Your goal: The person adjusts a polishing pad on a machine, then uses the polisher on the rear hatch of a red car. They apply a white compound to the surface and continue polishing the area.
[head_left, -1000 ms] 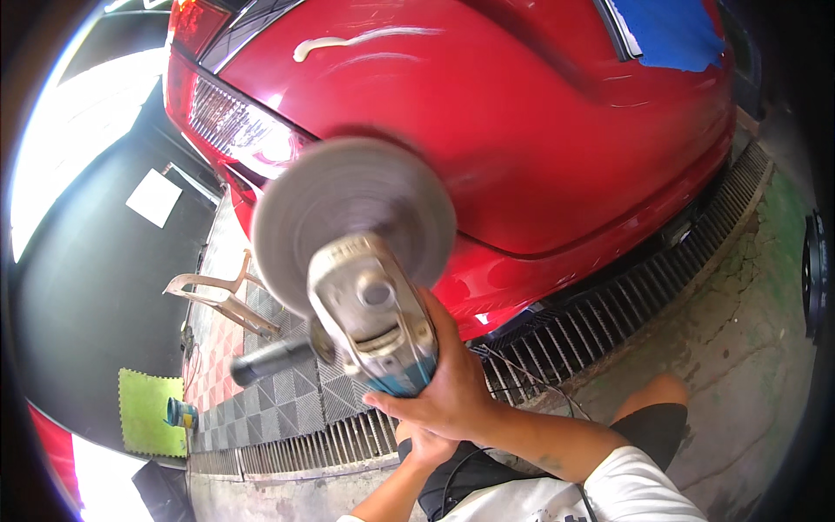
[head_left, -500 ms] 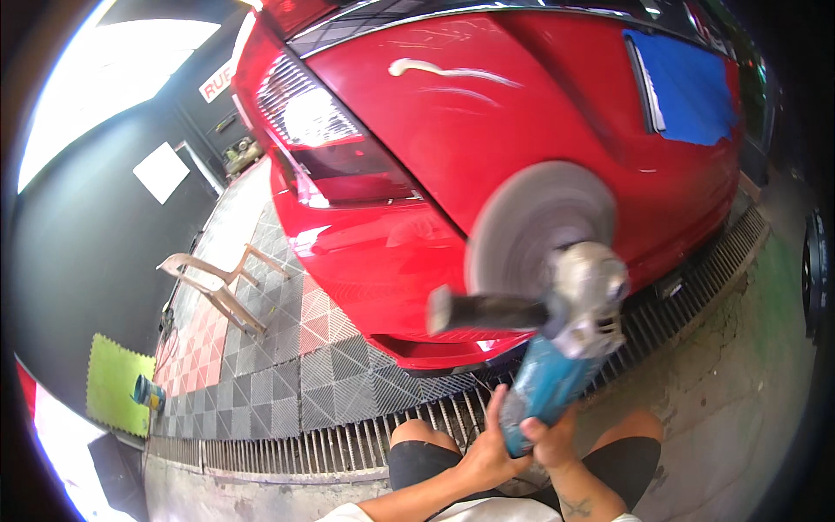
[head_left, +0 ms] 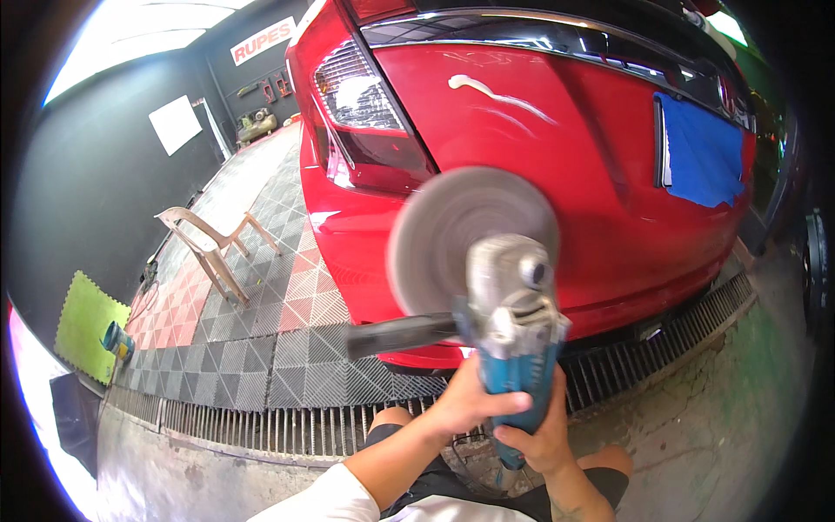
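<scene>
A teal and silver rotary polisher is held upright before me in both hands. My left hand is closed around the left of its body, just below the metal head. Lower down, my right hand wraps the teal grip from the right. The round grey polishing pad looks blurred and overlaps the rear corner of the red car; whether it touches the paint I cannot tell. A black side handle sticks out leftward, with no hand on it. White compound is smeared on the tailgate.
Blue cloth covers the plate area. A metal drain grate runs along the floor below the bumper. To the left are a beige plastic chair, a green mat and a small teal container. A power cord hangs near my legs.
The polisher has shifted left across the car's corner and stands more upright. My left hand has slid higher on its body. The view has turned, so the car sits lower and farther right.
</scene>
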A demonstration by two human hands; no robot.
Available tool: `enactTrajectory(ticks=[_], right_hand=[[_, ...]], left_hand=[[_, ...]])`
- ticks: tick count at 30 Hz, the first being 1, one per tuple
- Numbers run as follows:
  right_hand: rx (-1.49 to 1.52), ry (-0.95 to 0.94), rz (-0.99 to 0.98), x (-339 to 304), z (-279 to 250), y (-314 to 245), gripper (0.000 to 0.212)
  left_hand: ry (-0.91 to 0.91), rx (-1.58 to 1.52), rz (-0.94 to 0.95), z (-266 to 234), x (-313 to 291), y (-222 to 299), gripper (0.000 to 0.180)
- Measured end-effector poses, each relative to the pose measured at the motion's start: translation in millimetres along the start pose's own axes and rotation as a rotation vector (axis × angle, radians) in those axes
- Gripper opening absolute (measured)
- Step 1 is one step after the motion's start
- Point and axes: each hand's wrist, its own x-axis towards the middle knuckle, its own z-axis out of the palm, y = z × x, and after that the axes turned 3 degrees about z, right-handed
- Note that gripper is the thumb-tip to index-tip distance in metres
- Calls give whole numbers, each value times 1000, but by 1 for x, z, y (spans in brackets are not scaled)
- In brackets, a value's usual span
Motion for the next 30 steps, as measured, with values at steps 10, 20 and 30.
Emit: enactTrajectory(ticks=[10, 20, 30], right_hand=[[-64, -197, 348, -43, 15, 42, 107], [127, -18, 178, -63, -3, 89, 96], [-207, -181, -19, 2, 17, 8, 110]], left_hand=[[-44, -201, 70, -41, 4, 11, 106], [-96, 71, 61, -5, 36, -1, 85], [-100, -302, 230, -44, 35, 54, 98]])
